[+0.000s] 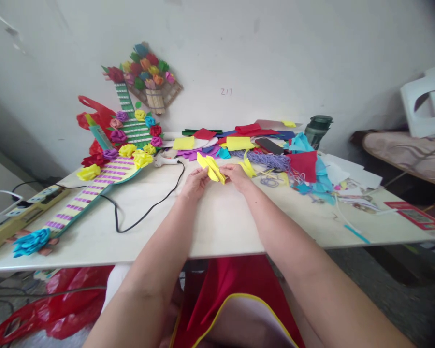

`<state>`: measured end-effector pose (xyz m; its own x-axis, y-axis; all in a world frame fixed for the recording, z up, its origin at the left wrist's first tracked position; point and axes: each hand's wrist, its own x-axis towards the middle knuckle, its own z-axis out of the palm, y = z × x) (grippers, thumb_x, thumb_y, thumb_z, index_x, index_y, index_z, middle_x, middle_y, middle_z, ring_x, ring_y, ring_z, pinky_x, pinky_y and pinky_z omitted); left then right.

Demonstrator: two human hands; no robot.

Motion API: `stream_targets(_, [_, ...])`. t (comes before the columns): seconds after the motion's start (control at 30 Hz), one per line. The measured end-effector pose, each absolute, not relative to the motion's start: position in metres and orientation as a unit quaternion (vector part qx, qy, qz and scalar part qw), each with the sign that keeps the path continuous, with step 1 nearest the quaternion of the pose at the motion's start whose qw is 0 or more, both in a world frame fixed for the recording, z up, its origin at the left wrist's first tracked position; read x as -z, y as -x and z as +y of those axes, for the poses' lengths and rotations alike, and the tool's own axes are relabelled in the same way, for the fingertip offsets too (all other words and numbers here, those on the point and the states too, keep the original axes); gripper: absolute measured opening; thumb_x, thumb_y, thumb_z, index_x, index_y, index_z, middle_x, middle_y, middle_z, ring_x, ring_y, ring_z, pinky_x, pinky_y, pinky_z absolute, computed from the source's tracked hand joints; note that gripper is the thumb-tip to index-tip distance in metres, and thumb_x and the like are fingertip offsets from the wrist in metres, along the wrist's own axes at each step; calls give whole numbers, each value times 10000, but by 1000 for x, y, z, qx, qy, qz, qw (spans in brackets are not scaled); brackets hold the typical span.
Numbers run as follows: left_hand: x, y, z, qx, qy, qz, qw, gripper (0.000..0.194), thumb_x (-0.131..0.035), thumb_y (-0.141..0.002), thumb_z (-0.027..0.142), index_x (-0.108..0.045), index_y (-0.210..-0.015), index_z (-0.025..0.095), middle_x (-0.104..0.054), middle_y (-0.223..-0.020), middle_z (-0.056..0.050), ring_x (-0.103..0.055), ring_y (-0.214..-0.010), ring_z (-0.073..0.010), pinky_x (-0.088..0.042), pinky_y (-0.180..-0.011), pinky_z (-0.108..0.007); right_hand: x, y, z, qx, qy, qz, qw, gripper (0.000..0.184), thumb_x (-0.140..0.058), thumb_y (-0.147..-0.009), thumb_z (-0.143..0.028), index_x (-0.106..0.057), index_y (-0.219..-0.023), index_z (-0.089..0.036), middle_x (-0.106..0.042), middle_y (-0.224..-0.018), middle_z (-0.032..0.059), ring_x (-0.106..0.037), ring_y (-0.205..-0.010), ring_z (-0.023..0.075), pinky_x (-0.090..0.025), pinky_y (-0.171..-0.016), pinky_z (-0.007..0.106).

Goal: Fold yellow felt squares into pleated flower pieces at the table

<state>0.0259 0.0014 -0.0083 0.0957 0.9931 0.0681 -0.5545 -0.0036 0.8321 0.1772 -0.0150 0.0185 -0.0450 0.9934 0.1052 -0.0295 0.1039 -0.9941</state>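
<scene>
Both hands meet over the middle of the white table, with folded yellow paper (210, 167) between them. My left hand (196, 182) grips its left lower side with closed fingers. At the right side, my right hand (235, 176) pinches the same paper between thumb and fingers. The paper is layered and creased, with pointed ends sticking up. Just beyond my right hand lies another twisted yellow paper piece (248, 166). Behind the hands are stacked yellow sheets (239, 143) and a tangle of purple yarn (264, 159).
A striped guitar-shaped craft (94, 193) with paper flowers lies on the left, near a glue gun (166, 161) and its black cord (145, 220). A power strip (29, 212) runs along the left edge. Toward the back right stand a dark bottle (317, 130) and blue paper scraps (321, 174).
</scene>
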Motion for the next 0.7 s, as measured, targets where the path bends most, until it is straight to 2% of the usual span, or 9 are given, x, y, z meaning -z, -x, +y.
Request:
stream_targets(0.23, [6, -26, -1, -605, -383, 309, 626, 198, -731, -706, 211, -546, -656, 161, -629, -647, 8, -626, -651, -103, -532, -756, -255, -18, -174, -14, -478, 465, -528, 525, 62, -618, -675, -162, -660, -634, -140, -605, -518, -14, -538, -472, 103, -455, -462, 212])
stream_targets(0.7, [5, -26, -3, -595, -372, 313, 640, 167, -697, -733, 172, -556, -646, 148, -628, -638, 9, -615, -627, -86, -532, -750, -236, -17, -170, -14, -425, 477, -546, 542, 122, -624, -652, -159, -623, -530, -150, -528, -448, -48, -500, -433, 93, -446, -460, 216])
